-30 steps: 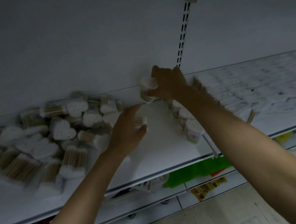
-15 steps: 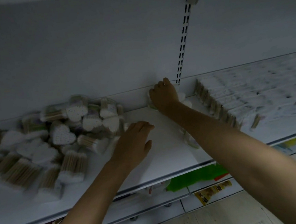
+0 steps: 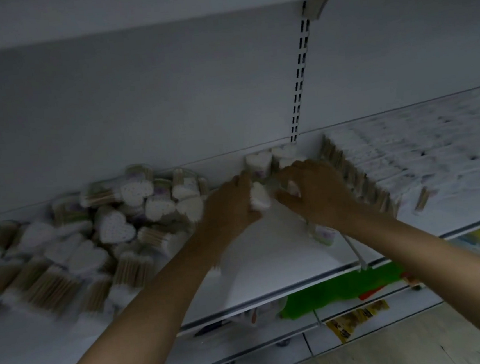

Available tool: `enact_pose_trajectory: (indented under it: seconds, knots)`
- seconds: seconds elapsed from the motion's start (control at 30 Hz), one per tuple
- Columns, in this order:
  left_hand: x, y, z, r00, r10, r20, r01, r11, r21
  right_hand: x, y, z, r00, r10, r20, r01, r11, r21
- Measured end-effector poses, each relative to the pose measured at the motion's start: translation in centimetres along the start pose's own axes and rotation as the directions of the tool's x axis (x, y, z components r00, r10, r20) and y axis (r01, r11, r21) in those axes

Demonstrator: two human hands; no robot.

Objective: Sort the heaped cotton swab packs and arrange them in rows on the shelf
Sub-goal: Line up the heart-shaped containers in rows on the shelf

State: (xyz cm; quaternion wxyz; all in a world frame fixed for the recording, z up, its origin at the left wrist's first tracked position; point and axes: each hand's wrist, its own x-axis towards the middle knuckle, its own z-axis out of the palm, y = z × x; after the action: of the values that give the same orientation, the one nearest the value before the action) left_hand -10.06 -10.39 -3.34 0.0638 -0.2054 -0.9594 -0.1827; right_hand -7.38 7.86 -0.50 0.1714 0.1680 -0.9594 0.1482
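Observation:
A heap of heart-shaped cotton swab packs (image 3: 113,223) covers the left part of the white shelf (image 3: 270,267). Two packs stand upright (image 3: 259,162) against the back wall near the slotted upright. My left hand (image 3: 229,206) grips a white heart-shaped pack (image 3: 259,199) just in front of them. My right hand (image 3: 316,192) meets it from the right, its fingers curled over another pack (image 3: 292,187) that is mostly hidden. A further pack (image 3: 321,234) lies under my right wrist, towards the front edge.
Tight rows of wooden-stick swab packs (image 3: 406,160) fill the shelf on the right, behind a wire divider (image 3: 355,254). A slotted upright (image 3: 298,73) runs up the back wall. Lower shelves hold green (image 3: 331,290) and yellow (image 3: 354,317) goods.
My left hand has moved up and right from the shelf floor and now grips a pack beside my right hand. My right hand has drawn back slightly from the back wall.

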Motion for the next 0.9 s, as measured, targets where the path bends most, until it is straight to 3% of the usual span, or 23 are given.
enact_pose_trajectory:
  seconds: [0.03,0.07,0.1,0.2,0.23,0.3,0.37,0.47,0.63,0.77,0.9]
  knots:
    - [-0.2,0.5,-0.1,0.998,-0.056,-0.04,0.042,0.954,-0.296,-0.2,-0.4,-0.1,0.997,0.037,0.063,-0.048,0.983,0.176]
    - [-0.5,1.0,0.1,0.994,-0.104,-0.045,0.064,0.844,-0.532,-0.4,-0.8,0.0,0.992,0.035,0.124,-0.074,0.942,0.326]
    - [-1.1,1.3,0.5,0.989,-0.142,-0.036,0.081,0.733,-0.675,-0.6,-1.2,0.0,0.99,0.001,0.142,-0.058,0.915,0.4]
    - [-2.3,1.3,2.1,0.973,-0.229,0.029,0.14,0.483,-0.864,-0.2,-0.8,-0.1,0.98,-0.135,0.143,0.084,0.945,0.316]
    - [-2.6,1.1,2.7,0.973,-0.218,0.071,0.165,0.454,-0.876,0.0,-0.5,-0.2,0.971,-0.153,0.182,0.1,0.958,0.27]
    - [-3.0,1.3,3.5,0.974,-0.178,0.138,0.209,0.483,-0.85,0.0,-0.1,0.1,0.953,-0.215,0.215,0.179,0.968,0.176]
    - [-3.4,1.9,4.7,0.959,-0.235,0.16,0.265,0.532,-0.804,-0.7,0.0,1.6,0.927,-0.32,0.195,0.319,0.947,0.038]
    - [-4.0,3.2,6.1,0.932,-0.358,0.051,0.275,0.613,-0.741,-0.9,-0.3,2.9,0.901,-0.385,0.199,0.401,0.915,-0.049]
    - [-5.6,2.8,8.0,0.934,-0.355,-0.05,0.246,0.737,-0.63,0.6,0.0,2.6,0.872,-0.409,0.27,0.449,0.887,-0.104]
    - [-7.2,1.8,8.7,0.959,-0.275,-0.076,0.231,0.904,-0.361,1.7,-0.3,2.9,0.921,-0.309,0.238,0.376,0.865,-0.333]
    - [-7.0,1.7,8.7,0.972,-0.221,-0.078,0.193,0.945,-0.265,3.3,-0.4,2.8,0.922,-0.187,0.338,0.333,0.83,-0.448]
